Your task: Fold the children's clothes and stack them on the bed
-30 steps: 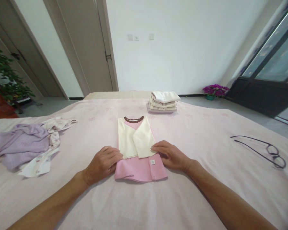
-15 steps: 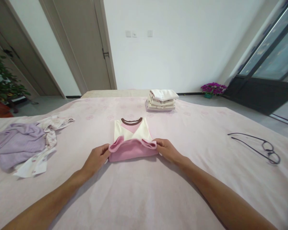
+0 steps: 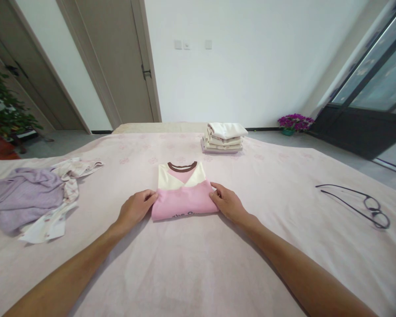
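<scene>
A pink and cream shirt [image 3: 185,200] with a dark brown neckband lies partly folded on the bed, its lower pink part turned up over the chest. Dark lettering shows along the near fold. My left hand [image 3: 137,208] pinches the shirt's left edge between thumb and fingers. At the right edge, my right hand [image 3: 229,201] has its thumb on the pink cloth and its index finger along the side; its other fingers are partly hidden beneath.
A stack of folded clothes [image 3: 222,138] stands at the far side of the bed [image 3: 198,268]. Crumpled lilac and white clothes [image 3: 36,193] lie at the left. Eyeglasses [image 3: 371,209] rest at the right. Purple flowers [image 3: 295,121] stand on the floor beyond.
The pink lower part, rolled and raised at its edge before, now lies flat over the shirt's front, farther toward the collar. Both hands have shifted slightly away from me with it.
</scene>
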The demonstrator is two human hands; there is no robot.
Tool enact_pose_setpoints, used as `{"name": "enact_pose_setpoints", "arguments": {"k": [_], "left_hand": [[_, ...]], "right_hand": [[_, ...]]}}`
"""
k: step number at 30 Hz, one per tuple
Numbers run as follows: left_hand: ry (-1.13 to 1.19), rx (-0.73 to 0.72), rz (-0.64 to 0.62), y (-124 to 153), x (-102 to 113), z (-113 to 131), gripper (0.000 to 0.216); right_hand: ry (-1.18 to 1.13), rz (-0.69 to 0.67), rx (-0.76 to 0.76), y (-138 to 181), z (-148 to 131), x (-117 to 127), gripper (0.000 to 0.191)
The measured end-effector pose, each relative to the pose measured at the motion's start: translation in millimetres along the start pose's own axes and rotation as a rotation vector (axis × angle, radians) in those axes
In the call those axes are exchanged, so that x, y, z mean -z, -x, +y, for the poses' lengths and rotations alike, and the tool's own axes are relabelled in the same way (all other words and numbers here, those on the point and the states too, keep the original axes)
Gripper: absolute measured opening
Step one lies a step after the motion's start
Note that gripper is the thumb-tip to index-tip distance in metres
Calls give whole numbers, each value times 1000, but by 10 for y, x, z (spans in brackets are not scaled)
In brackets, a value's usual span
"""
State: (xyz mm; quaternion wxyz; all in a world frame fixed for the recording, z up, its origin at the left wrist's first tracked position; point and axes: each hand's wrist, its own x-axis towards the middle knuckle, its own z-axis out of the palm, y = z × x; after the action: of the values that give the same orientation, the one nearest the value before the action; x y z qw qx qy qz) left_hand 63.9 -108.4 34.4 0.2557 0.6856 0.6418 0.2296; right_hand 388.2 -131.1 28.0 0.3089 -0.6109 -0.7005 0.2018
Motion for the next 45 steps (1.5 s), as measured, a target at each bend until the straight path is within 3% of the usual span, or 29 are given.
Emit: {"name": "enact_pose_setpoints", "arguments": {"k": [7,10,13,18,24,28,33,36,40,45], "left_hand": [[-197,19,95,-5,26,9,31],[-179,-99,197,9,-15,-36,28],[-174,-323,235,13,-52,-97,20],[-230,-632,112,38,39,-182,26],[-482,-669,-159,153,307,-257,55],[-563,-651,-150,215,283,-260,69],[-591,-764,36,210,144,-230,54],[-548,-864,72,174,107,-223,49],[-435,-916,78,107,83,-238,39],[-293,-831,117,45,29,-239,33]], "right_hand": [[125,117,19,41,32,-14,52],[147,169,159,39,52,-11,33],[179,84,334,23,74,7,22],[204,-65,464,9,177,114,40],[140,-191,643,51,291,318,58],[231,-197,617,104,227,348,48],[290,-156,608,91,203,282,36],[259,-132,602,59,210,259,34],[240,-142,602,57,187,255,44],[240,-120,550,65,177,219,56]]}}
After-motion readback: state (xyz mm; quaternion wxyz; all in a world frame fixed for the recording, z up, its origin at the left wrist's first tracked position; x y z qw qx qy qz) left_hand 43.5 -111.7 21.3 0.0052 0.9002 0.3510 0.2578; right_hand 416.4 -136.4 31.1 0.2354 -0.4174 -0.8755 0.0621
